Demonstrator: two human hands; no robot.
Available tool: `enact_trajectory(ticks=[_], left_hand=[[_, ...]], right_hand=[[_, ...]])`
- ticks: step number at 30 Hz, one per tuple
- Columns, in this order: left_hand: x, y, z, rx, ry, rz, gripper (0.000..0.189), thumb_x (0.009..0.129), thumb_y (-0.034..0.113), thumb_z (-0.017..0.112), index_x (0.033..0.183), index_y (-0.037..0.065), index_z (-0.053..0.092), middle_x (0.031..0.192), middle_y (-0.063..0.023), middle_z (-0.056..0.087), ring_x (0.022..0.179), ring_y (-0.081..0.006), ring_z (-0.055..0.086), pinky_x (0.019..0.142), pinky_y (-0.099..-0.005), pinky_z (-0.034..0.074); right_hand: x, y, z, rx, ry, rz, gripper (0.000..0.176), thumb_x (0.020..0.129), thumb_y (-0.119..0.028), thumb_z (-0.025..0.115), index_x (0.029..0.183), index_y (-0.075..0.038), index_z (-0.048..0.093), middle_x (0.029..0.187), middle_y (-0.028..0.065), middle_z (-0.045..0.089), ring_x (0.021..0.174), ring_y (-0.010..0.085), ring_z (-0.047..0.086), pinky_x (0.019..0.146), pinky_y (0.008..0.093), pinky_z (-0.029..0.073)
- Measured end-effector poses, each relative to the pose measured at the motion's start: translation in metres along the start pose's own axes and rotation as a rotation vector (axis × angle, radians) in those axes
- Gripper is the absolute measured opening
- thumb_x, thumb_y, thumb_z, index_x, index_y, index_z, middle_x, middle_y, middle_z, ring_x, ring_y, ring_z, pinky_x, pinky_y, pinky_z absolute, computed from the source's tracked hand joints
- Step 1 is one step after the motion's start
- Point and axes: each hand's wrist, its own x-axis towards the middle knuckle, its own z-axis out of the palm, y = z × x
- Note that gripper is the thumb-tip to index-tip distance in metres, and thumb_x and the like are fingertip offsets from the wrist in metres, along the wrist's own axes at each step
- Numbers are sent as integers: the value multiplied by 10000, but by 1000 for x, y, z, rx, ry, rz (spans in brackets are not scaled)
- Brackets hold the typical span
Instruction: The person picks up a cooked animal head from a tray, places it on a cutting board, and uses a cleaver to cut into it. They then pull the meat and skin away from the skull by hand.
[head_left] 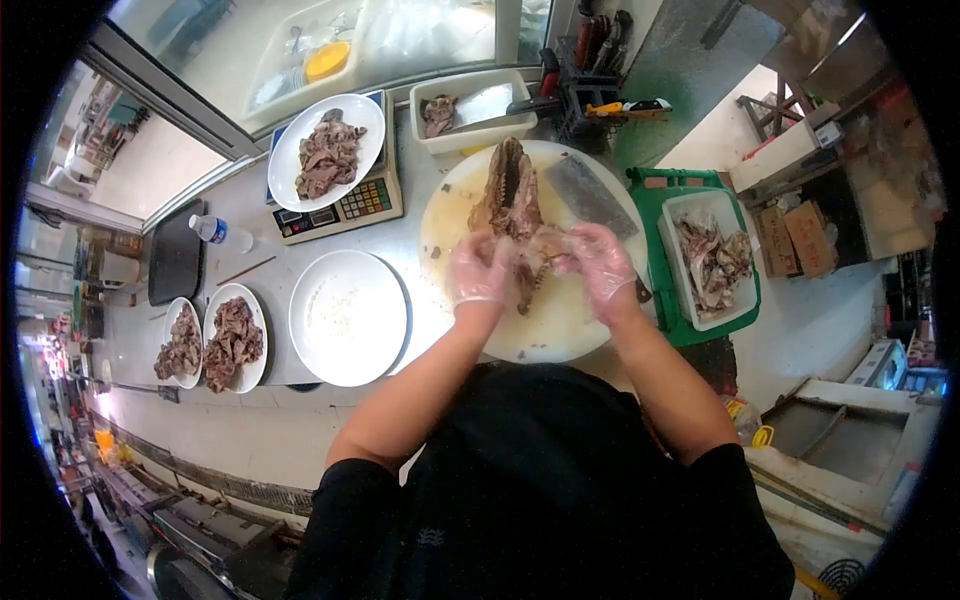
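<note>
Both hands wear thin clear plastic gloves over a round cutting board (455, 315). My left hand (480, 268) is closed on the left side of a piece of cooked jawbone (528, 280) with meat and a row of teeth on it. From the right, my right hand (600, 262) pinches the same piece. Touching its far end is a larger cooked animal head piece (508, 190), also showing teeth. A wide-bladed cleaver (595, 195) lies on the board's right side, partly behind my right hand. Small meat scraps dot the board.
A plate of meat (330, 155) rests on a scale (350, 205). Left are a white plate (345, 320), two meat plates (235, 345) and a bottle (220, 232). Behind the board, a knife (495, 118) crosses a white tub (425, 95). Right, a bone tub (715, 260) sits on a green bin (695, 335).
</note>
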Motion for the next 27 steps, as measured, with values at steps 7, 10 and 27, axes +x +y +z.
enact_trajectory(ticks=[7,10,27], left_hand=[[28,10,-8,525,-414,727,345,870,261,636,1138,44,615,1083,-206,621,1051,-395,555,935,-459,450],[30,16,-11,646,-540,621,353,869,273,639,1140,48,609,1092,-207,620,1059,-387,553,934,-467,444],[32,-9,-5,778,-527,771,334,823,251,620,1090,54,642,1101,-154,637,1072,-333,552,954,-442,420]], right_hand=[[8,-10,9,-67,4,-37,210,951,-91,597,1141,-14,552,1074,114,618,782,167,639,693,286,549],[7,-14,13,-149,53,-35,201,942,-94,612,1117,-10,560,1086,116,622,775,156,629,676,279,546],[7,-17,24,-72,125,-105,184,915,-80,653,1071,-5,592,958,75,647,679,109,598,626,241,512]])
